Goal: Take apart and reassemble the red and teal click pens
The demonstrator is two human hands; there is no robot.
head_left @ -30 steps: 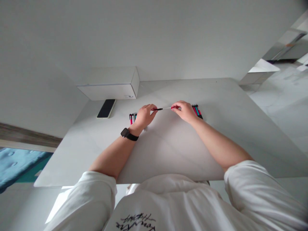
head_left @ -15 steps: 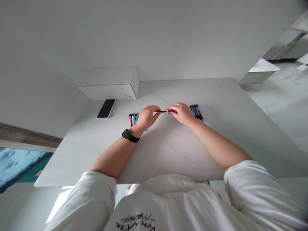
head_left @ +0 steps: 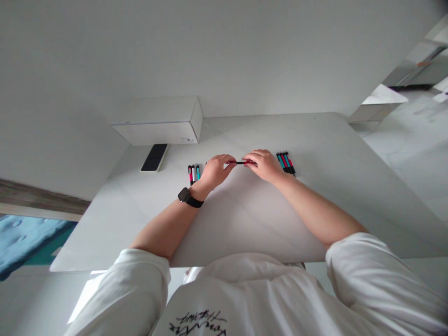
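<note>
A pen with a black section (head_left: 240, 163) and a red section (head_left: 247, 162) spans the space between my hands, lying level above the table. My left hand (head_left: 217, 170) pinches its black end, and my right hand (head_left: 263, 164) pinches the red end. The two sections touch, end to end. Fingers hide both outer ends. Beside my left wrist lie several pens (head_left: 193, 173) in red, white and teal, partly covered by that hand. To the right of my right hand, several teal and red pens (head_left: 286, 163) with black ends lie side by side.
A white box (head_left: 157, 133) stands at the back left against the wall. In front of it lies a phone (head_left: 154, 157) with a dark screen. The white table (head_left: 252, 224) has its near edge at my body. A black watch (head_left: 190, 197) is on my left wrist.
The gap between the black section and the red section has closed; they now meet. My hands have come slightly closer together. The pens on the table have not moved.
</note>
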